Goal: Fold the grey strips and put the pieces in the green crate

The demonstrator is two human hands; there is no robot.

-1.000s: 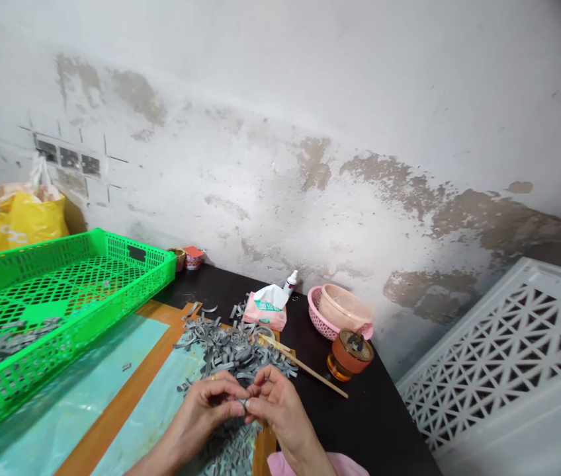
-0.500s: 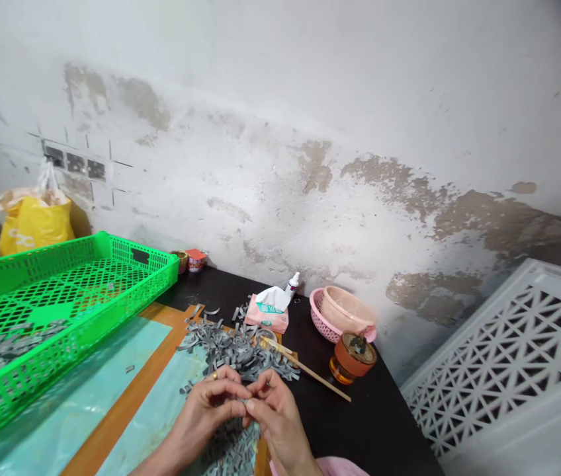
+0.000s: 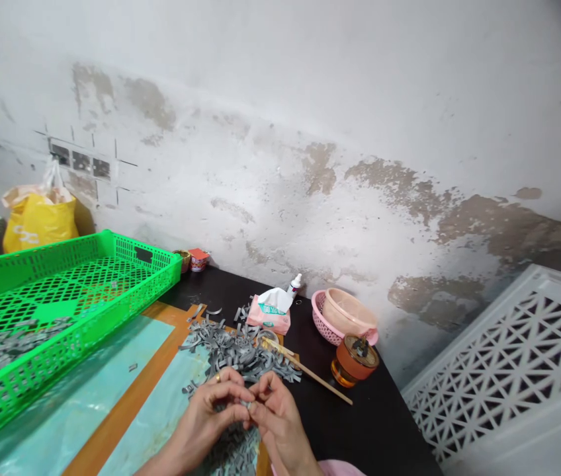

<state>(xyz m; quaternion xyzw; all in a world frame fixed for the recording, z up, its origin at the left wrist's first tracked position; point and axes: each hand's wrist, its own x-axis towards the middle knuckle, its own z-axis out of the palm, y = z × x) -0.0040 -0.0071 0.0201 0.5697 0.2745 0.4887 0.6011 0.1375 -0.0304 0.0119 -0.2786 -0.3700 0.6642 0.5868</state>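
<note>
Right now, both hands meet low in the view, fingertips almost together. The left hand [image 3: 207,410], a gold ring on one finger, pinches narrowly, and the right hand [image 3: 279,418] pinches in from the other side. Between them sits a small grey piece [image 3: 247,404], a pale sliver mostly covered by fingers, so its full shape can't be told.

Just below, a heap of short grey bits [image 3: 235,453] spreads over the teal sheet [image 3: 165,391]. Beyond the knuckles lies a tangled pile of longer grey strips [image 3: 241,347], thin, matte and curling, spilling past the sheet's taped border. Left of the hands, the sheet lies broad and flat, crossed by orange tape [image 3: 129,403], giving elbow room as far as the green crate [image 3: 112,317], whose perforated wall bounds that side.

On the right, dark tabletop [image 3: 333,426] runs to a slanting edge. A brush [image 3: 317,379] points across it, bristle end by the strips, handle reaching toward an amber jar [image 3: 357,363]. Farther back come a tissue pack [image 3: 269,316], nested pink baskets [image 3: 324,325] and a white bottle [image 3: 295,285], and the peeling wall [image 3: 260,99] closes off the far side.
</note>
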